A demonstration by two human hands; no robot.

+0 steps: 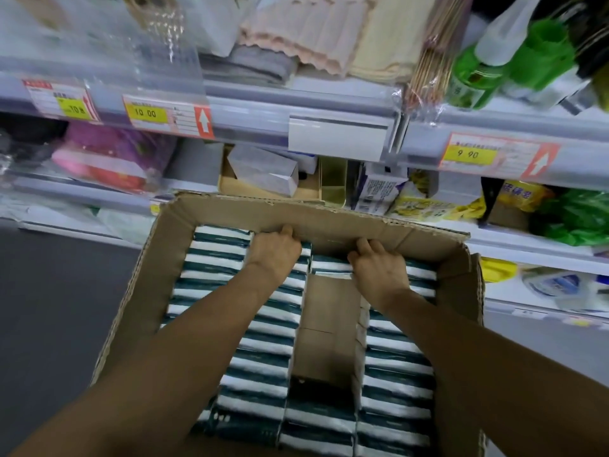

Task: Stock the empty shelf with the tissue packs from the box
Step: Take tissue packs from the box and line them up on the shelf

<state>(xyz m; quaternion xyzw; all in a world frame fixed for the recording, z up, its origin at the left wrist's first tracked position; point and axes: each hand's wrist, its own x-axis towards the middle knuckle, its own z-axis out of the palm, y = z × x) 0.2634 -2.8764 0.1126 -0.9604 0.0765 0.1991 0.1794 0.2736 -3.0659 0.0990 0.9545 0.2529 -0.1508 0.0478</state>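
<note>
Both hands reach into a box (230, 212) of tissue packs (211, 268) at store shelves.
Left hand (275, 250) and right hand (379, 267) curl over packs at the far wall; whether either grips a pack cannot be told.

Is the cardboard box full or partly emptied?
Partly emptied: the cardboard box shows bare bottom mid-row between tissue packs.
</note>
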